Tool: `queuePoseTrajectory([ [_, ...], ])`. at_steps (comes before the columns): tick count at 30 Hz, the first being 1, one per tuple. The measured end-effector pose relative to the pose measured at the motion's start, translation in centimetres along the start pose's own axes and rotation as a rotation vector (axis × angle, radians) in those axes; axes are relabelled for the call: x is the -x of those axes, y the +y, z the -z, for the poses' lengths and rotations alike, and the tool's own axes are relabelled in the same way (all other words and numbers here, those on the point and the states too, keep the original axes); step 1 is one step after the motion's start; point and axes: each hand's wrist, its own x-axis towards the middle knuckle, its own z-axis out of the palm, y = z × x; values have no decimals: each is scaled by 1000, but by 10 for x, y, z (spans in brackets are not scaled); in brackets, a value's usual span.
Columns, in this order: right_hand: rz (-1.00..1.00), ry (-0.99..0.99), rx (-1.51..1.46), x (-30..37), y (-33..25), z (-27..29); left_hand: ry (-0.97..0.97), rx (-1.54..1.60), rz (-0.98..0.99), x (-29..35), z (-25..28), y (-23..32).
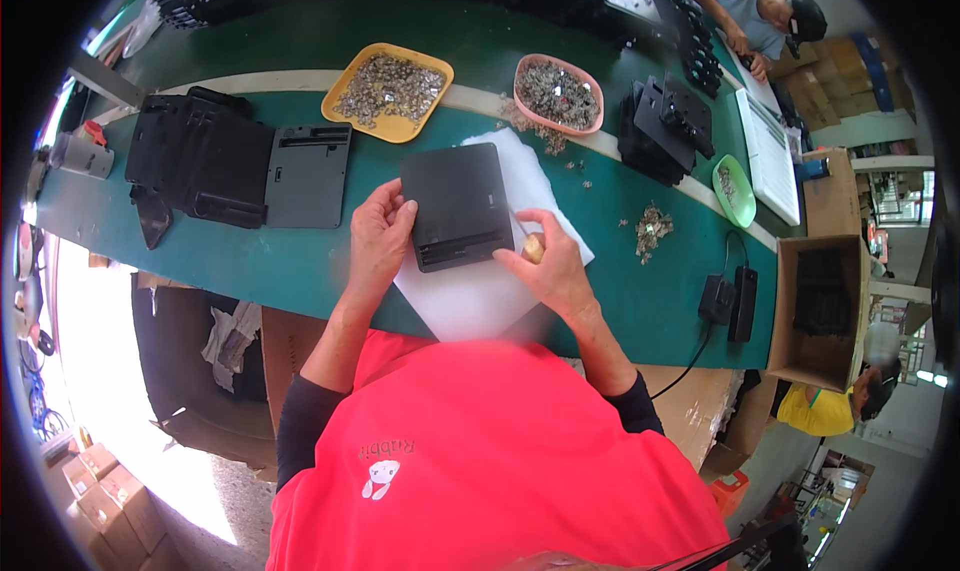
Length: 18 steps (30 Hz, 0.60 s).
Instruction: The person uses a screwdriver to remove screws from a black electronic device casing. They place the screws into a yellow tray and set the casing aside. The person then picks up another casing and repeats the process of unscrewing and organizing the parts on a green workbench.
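Observation:
A black rectangular plastic casing (455, 201) lies tilted over a white foam sheet (480, 306), with a slot along its near edge. My left hand (382, 233) grips the casing's left edge, thumb on top and fingers beneath. At its lower right corner, my right hand (552, 269) touches the casing with the thumb. Inside that same hand sits a small tool with a rounded tan handle (533, 248); the fingers curl round it and its tip is hard to make out.
Small metal parts fill a yellow tray (432, 108), a pink tray (597, 117) and a green bowl (735, 193); a loose pile (653, 229) lies nearby. Black casings (205, 161) stand left, others (655, 136) right. A power adapter (717, 299) trails its cord. Another person (745, 16) works far right.

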Motion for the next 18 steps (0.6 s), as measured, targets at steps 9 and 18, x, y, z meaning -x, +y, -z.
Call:
queuePoseTrajectory([
  [9,63,-93,60,-11,2,1,-8,141,9,-1,-3,-4],
  [18,2,-143,79,-3,-13,10,-100,282,26,23,-3,18],
])
